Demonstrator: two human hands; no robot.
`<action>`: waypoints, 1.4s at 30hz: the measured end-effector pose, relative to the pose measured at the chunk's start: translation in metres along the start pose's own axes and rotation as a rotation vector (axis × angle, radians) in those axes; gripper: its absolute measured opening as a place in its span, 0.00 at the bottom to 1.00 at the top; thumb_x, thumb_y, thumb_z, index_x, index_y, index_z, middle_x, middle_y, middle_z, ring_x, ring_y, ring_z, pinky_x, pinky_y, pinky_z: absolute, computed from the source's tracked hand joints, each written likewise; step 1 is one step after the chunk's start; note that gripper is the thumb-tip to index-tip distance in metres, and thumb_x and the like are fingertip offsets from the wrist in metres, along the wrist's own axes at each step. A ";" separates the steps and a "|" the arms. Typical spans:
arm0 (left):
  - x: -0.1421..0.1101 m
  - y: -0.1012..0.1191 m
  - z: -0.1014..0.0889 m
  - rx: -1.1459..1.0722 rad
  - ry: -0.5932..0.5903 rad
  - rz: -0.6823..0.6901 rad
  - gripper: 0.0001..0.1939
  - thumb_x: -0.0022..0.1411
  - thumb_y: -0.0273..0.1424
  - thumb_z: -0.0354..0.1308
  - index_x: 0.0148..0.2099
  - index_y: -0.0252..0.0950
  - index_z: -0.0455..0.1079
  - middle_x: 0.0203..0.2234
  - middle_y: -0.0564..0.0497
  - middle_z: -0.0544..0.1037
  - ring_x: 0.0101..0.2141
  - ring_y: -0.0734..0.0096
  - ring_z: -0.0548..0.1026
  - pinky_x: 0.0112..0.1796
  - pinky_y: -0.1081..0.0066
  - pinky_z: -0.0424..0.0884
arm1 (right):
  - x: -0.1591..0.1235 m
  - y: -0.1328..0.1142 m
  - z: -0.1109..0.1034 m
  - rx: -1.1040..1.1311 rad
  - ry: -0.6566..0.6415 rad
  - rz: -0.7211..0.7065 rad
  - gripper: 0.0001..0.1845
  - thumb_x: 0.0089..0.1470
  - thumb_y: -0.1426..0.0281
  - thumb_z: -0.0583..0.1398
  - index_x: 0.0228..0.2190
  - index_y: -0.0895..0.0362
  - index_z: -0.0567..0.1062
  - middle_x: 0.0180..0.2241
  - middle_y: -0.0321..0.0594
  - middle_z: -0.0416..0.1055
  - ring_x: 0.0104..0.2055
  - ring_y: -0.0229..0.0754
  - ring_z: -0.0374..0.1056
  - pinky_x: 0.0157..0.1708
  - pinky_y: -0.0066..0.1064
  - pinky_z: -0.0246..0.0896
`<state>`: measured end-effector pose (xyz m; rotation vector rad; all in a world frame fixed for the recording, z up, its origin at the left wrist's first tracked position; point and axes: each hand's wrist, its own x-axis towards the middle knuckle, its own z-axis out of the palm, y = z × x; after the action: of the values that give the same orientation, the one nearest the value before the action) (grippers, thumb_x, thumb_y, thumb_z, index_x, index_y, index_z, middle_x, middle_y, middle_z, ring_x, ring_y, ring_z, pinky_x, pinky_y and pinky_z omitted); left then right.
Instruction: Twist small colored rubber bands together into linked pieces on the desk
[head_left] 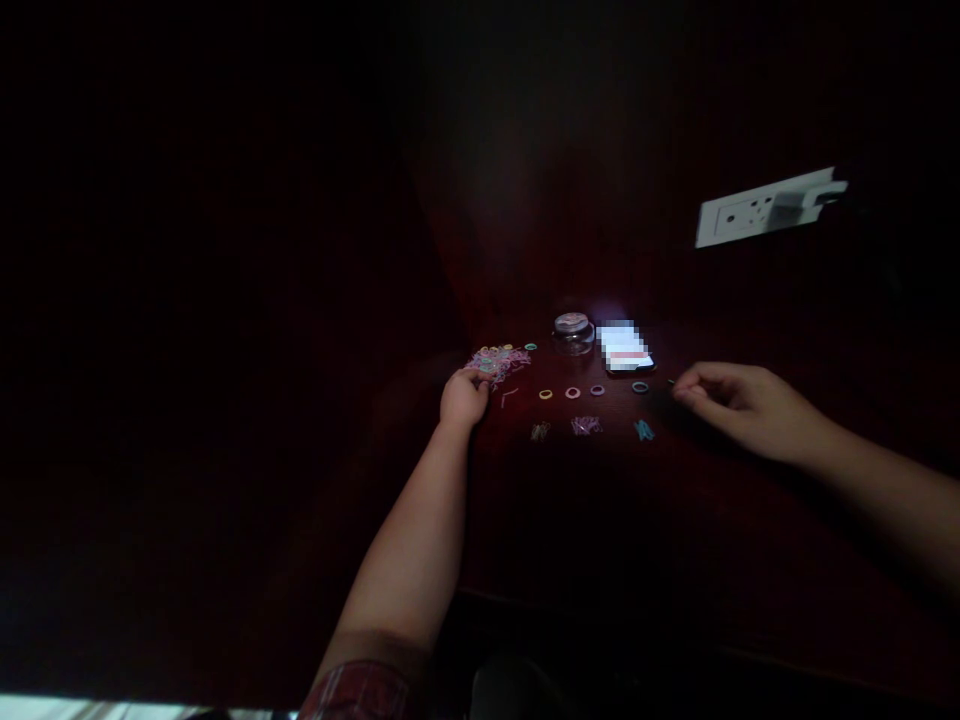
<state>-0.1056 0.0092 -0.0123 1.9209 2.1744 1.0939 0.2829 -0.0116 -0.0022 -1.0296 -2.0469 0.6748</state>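
My left hand (463, 400) rests at the near left edge of a loose pile (502, 362) of thin pastel pieces and small rings. Its fingers reach over the pile, slightly apart from the thumb. To the right, my right hand (731, 400) pinches a tiny yellowish-green thing (672, 382), too small to name. A row of small elastic-looking rings lies between the hands: yellow (545, 395), pink (573, 393), purple (597, 390) and blue-grey (640, 387). Below them are little heaps of thin clip-like pieces: yellowish (540, 431), purple (586, 426) and teal (644, 429).
A round clear jar (574, 335) with a lid stands behind the rings. Beside it lies a lit phone (625, 346). A white socket plate (750, 212) with a plug is on the back wall. Surroundings are very dark.
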 end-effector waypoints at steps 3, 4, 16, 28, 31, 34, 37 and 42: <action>-0.002 -0.001 0.002 -0.028 -0.162 -0.077 0.07 0.52 0.33 0.65 0.35 0.38 0.77 0.30 0.49 0.79 0.30 0.68 0.76 0.39 0.72 0.71 | 0.000 -0.002 0.001 0.018 -0.001 0.005 0.22 0.56 0.51 0.56 0.29 0.58 0.71 0.24 0.37 0.63 0.26 0.38 0.57 0.26 0.30 0.54; -0.002 -0.002 0.003 -0.036 -0.203 -0.091 0.08 0.50 0.34 0.67 0.33 0.38 0.77 0.27 0.50 0.79 0.28 0.69 0.75 0.37 0.72 0.70 | 0.000 -0.003 0.001 0.022 -0.002 0.006 0.22 0.56 0.51 0.56 0.29 0.58 0.71 0.23 0.37 0.63 0.26 0.37 0.57 0.26 0.30 0.54; -0.001 0.003 0.012 -0.027 -0.164 -0.032 0.06 0.58 0.33 0.61 0.34 0.36 0.76 0.29 0.47 0.80 0.29 0.67 0.75 0.37 0.72 0.69 | -0.001 -0.006 0.001 0.011 -0.005 0.005 0.22 0.57 0.52 0.56 0.29 0.58 0.71 0.24 0.37 0.64 0.26 0.38 0.58 0.26 0.30 0.54; -0.002 0.010 0.021 0.070 -0.161 -0.047 0.04 0.58 0.31 0.60 0.33 0.38 0.75 0.33 0.49 0.81 0.36 0.67 0.78 0.40 0.73 0.70 | 0.000 0.000 0.000 0.008 -0.002 -0.005 0.21 0.55 0.51 0.57 0.30 0.58 0.72 0.23 0.37 0.64 0.26 0.38 0.58 0.26 0.31 0.55; 0.000 0.005 0.013 0.107 -0.090 -0.119 0.09 0.63 0.35 0.55 0.38 0.38 0.75 0.36 0.46 0.81 0.39 0.63 0.78 0.42 0.71 0.70 | 0.000 -0.002 -0.002 -0.019 -0.003 0.006 0.22 0.56 0.51 0.56 0.30 0.57 0.72 0.24 0.38 0.65 0.25 0.38 0.59 0.25 0.31 0.55; 0.004 -0.004 0.004 0.133 -0.038 -0.201 0.13 0.67 0.34 0.49 0.43 0.36 0.74 0.41 0.42 0.80 0.42 0.62 0.77 0.43 0.70 0.69 | 0.000 -0.003 -0.003 -0.044 0.006 0.004 0.22 0.56 0.51 0.56 0.29 0.57 0.72 0.23 0.38 0.66 0.25 0.39 0.60 0.25 0.31 0.55; 0.005 -0.011 -0.001 0.152 -0.059 -0.246 0.10 0.63 0.30 0.53 0.43 0.35 0.74 0.41 0.42 0.80 0.42 0.62 0.78 0.43 0.71 0.69 | 0.000 -0.004 -0.003 -0.049 0.013 -0.015 0.21 0.56 0.51 0.56 0.29 0.57 0.72 0.23 0.39 0.66 0.25 0.39 0.60 0.26 0.32 0.55; 0.002 -0.007 0.000 0.169 -0.107 -0.248 0.07 0.56 0.35 0.61 0.36 0.38 0.76 0.36 0.45 0.81 0.38 0.63 0.79 0.39 0.72 0.70 | -0.001 -0.004 -0.002 -0.027 0.010 0.001 0.19 0.56 0.53 0.56 0.29 0.56 0.72 0.23 0.38 0.65 0.24 0.38 0.59 0.25 0.32 0.55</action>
<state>-0.1123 0.0114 -0.0154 1.6620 2.4294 0.7741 0.2829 -0.0141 0.0012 -1.0475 -2.0516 0.6430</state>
